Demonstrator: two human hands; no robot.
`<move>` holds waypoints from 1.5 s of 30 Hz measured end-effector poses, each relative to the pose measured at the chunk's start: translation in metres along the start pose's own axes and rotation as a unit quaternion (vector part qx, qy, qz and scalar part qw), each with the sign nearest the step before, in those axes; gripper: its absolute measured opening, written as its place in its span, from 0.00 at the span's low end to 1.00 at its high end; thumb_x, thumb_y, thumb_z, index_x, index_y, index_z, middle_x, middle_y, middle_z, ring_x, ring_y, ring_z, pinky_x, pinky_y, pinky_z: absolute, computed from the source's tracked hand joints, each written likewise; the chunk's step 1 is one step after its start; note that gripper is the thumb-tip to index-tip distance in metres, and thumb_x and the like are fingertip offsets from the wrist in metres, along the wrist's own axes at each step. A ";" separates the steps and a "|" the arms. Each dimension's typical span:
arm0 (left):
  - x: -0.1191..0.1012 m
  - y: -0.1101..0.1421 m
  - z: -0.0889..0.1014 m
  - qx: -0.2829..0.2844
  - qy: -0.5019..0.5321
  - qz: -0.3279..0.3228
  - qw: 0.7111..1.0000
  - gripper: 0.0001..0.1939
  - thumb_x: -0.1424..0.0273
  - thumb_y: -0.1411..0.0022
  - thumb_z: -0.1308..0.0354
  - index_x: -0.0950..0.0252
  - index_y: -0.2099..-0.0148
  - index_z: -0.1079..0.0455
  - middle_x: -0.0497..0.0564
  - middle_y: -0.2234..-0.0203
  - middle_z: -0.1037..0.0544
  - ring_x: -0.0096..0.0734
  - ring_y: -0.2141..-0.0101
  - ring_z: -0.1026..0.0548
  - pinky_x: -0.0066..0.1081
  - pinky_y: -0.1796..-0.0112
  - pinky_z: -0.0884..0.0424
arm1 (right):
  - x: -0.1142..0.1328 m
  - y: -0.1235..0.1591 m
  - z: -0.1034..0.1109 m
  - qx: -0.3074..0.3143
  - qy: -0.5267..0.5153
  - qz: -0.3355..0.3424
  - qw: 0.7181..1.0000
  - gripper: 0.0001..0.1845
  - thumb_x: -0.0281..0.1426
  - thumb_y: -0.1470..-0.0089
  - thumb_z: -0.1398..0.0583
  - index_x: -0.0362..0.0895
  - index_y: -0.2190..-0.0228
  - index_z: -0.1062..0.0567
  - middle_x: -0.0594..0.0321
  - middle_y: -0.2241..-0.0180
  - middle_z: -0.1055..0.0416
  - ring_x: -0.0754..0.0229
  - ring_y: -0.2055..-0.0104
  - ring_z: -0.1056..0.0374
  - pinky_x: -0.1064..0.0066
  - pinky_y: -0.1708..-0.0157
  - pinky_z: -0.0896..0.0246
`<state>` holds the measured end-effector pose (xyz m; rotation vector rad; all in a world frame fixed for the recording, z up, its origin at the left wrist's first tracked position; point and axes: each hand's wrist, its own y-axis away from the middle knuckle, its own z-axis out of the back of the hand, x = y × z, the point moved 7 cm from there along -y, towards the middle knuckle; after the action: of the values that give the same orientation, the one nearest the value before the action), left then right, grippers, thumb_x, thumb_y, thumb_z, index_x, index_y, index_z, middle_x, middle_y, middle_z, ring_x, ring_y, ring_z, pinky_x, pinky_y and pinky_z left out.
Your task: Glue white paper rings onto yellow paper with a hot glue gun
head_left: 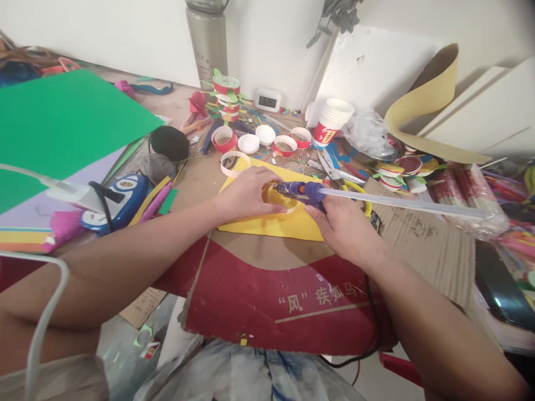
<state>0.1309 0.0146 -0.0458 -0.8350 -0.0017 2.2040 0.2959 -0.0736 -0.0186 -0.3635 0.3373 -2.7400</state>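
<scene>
My left hand (253, 192) curves round a short paper ring (271, 197) standing on a sheet of yellow paper (251, 225), holding it against the sheet. In my right hand (346, 225) is a blue-purple hot glue gun (310, 192), its fingers closed on the handle. The gun's nozzle points left to the ring, close to the fingers of my left hand; whether it touches the ring I cannot tell. A long whitish glue stick (401, 204) sticks out of the back of the gun. Just behind my left hand lies a pale paper ring (234, 162).
Red-and-white paper rings (285, 146), stacked paper cups (333, 121) and scissors (337, 168) lie behind the yellow sheet. Green card (71, 128) and a blue power strip (134, 195) are at left, corrugated cardboard (426, 245) at right. A black cord (376, 317) hangs below my right arm.
</scene>
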 end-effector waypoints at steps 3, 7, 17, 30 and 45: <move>0.001 0.000 -0.001 -0.003 0.000 -0.003 1.000 0.29 0.50 0.43 0.27 0.63 0.47 0.21 0.58 0.50 0.16 0.52 0.47 0.21 0.49 0.43 0.28 | 0.003 -0.001 0.001 -0.002 -0.012 0.002 1.000 0.25 0.40 0.26 0.52 0.39 0.43 0.25 0.40 0.50 0.18 0.37 0.51 0.21 0.47 0.52 0.26; 0.001 0.001 -0.001 -0.010 0.004 -0.001 1.000 0.28 0.49 0.43 0.27 0.61 0.47 0.20 0.58 0.50 0.16 0.51 0.47 0.21 0.48 0.42 0.28 | 0.001 0.000 0.007 -0.008 0.010 -0.002 1.000 0.23 0.38 0.26 0.51 0.39 0.45 0.24 0.40 0.51 0.19 0.36 0.50 0.22 0.47 0.52 0.26; -0.001 0.000 -0.002 -0.008 0.004 -0.012 1.000 0.28 0.49 0.43 0.27 0.61 0.46 0.19 0.58 0.48 0.15 0.52 0.46 0.21 0.48 0.42 0.28 | 0.006 0.016 0.024 -0.019 0.060 -0.014 0.998 0.25 0.39 0.26 0.52 0.39 0.42 0.25 0.39 0.47 0.20 0.37 0.51 0.22 0.47 0.52 0.26; -0.002 -0.001 -0.001 -0.006 0.001 -0.013 1.000 0.28 0.49 0.42 0.27 0.62 0.48 0.21 0.58 0.51 0.16 0.52 0.47 0.21 0.47 0.44 0.29 | 0.008 0.001 0.003 0.008 0.015 -0.021 1.000 0.23 0.39 0.26 0.51 0.38 0.46 0.24 0.40 0.55 0.18 0.37 0.53 0.21 0.50 0.55 0.27; 0.000 -0.002 -0.003 -0.013 -0.006 -0.016 1.000 0.27 0.50 0.43 0.27 0.62 0.49 0.21 0.58 0.51 0.16 0.51 0.49 0.21 0.46 0.46 0.28 | 0.001 0.001 0.001 -0.017 0.017 -0.034 0.999 0.24 0.41 0.27 0.52 0.38 0.49 0.23 0.39 0.57 0.18 0.35 0.53 0.22 0.47 0.54 0.27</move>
<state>0.1338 0.0148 -0.0480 -0.8303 -0.0483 2.1836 0.2961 -0.0753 -0.0178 -0.3446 0.3867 -2.8130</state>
